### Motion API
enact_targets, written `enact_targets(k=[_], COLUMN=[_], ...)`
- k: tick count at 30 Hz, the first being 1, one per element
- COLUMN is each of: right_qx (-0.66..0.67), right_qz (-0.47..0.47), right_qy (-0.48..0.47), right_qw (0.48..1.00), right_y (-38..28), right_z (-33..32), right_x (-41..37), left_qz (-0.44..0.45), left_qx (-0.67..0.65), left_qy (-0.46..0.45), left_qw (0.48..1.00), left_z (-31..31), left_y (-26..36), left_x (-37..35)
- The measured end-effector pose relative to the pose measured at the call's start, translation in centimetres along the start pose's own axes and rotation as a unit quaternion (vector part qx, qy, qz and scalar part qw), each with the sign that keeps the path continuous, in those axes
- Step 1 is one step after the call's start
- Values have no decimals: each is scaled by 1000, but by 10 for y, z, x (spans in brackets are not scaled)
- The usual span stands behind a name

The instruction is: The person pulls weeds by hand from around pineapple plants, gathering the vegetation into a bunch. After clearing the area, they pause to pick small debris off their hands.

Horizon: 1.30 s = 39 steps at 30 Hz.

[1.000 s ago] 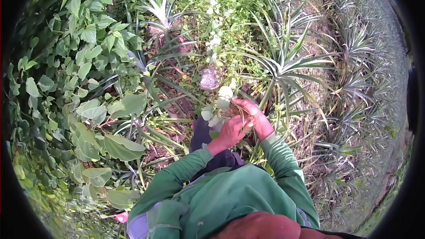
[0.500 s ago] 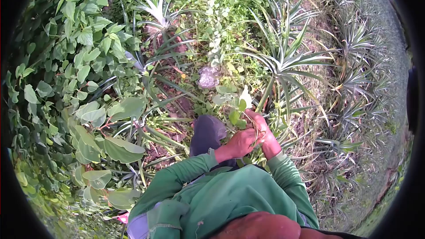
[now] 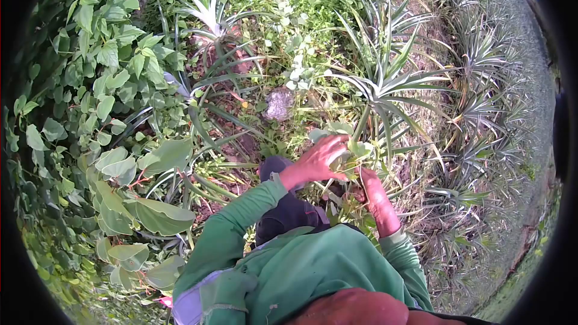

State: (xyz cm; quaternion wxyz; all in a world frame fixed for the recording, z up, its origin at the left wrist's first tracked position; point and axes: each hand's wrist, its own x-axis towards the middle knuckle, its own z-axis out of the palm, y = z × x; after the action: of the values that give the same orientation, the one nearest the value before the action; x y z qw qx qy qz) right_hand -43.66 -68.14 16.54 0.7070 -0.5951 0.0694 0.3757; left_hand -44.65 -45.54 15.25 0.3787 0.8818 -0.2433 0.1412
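My left hand (image 3: 318,161) reaches in from the left with its thumb and fingers apart, round some green leaves (image 3: 360,148) of a leafy vine. Close by on the right, my right hand (image 3: 377,197) is closed round thin vine stems, its fingertips partly hidden by foliage. The leaves lie between and just above both hands. A spiky plant (image 3: 379,87) with long narrow leaves rises just beyond them.
Dense broad-leaved foliage (image 3: 159,213) fills the left side. Another spiky plant (image 3: 218,29) stands at the upper left, and a pale, rock-like lump (image 3: 279,104) lies ahead. Rows of spiky plants (image 3: 481,54) run along the right. My dark-clothed knee (image 3: 277,210) is below my left hand.
My hands were together and have separated. The left has moved up and opened round the leaves; the right has shifted a little right and down. The view has shifted slightly.
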Motion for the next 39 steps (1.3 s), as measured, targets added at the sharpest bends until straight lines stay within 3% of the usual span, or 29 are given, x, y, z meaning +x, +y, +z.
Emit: enact_targets(k=[2, 5, 8, 11, 15, 17, 19, 21, 22, 23, 25, 27, 29, 30, 36, 39], right_qx=[-37, -68, -122, -214, -275, -293, -295, -276, -241, -125, -144, -5, 17, 33, 109, 131], right_qz=[-19, -18, -20, -55, -18, -27, -10, -69, -116, -109, -132, -164, -228, -246, -265, -263], right_qy=[4, -4, -16, -22, -94, -85, -54, 48, 42, 129, 188, 191, 4, -46, -65, -78], right_qw=[999, 998, 992, 975, 957, 952, 954, 958, 963, 978, 962, 968, 974, 968, 956, 953], right_y=[-3, -4, 1, 10, -11, -14, -14, -23, -19, -12, 35, 56, 67, 73, 114, 136], right_z=[11, 9, 6, -6, -37, -61, -87, -83, -88, -85, -140, -156, -171, -173, -154, -147], right_x=[-3, -7, -20, -39, -126, -173, -203, -225, -224, -229, -209, -179, -129, -107, 9, 49], left_qz=[24, 118, 57, 88, 202, 209, 234, 172, 171, 165, 170, 153, 118, 106, 55, 15], left_qx=[110, 140, 101, 46, -1, -68, -145, -166, -224, -282, -228, -203, -216, -234, -206, -199], left_qy=[-109, -117, -196, -127, -130, -124, -115, -147, -146, -140, -127, -123, -116, -97, 17, -28], left_qw=[988, 976, 974, 987, 971, 968, 955, 960, 948, 935, 950, 959, 962, 961, 977, 980], left_z=[6, 26, 39, 51, 73, 75, 88, 96, 102, 112, 118, 96, 97, 92, 65, 39], left_y=[-50, -70, -64, -52, 32, 81, 109, 124, 123, 121, 118, 125, 123, 121, 101, 101], left_x=[6, 12, 12, -6, -24, -16, 2, 21, 28, 32, 31, 31, 29, 30, 37, 47])
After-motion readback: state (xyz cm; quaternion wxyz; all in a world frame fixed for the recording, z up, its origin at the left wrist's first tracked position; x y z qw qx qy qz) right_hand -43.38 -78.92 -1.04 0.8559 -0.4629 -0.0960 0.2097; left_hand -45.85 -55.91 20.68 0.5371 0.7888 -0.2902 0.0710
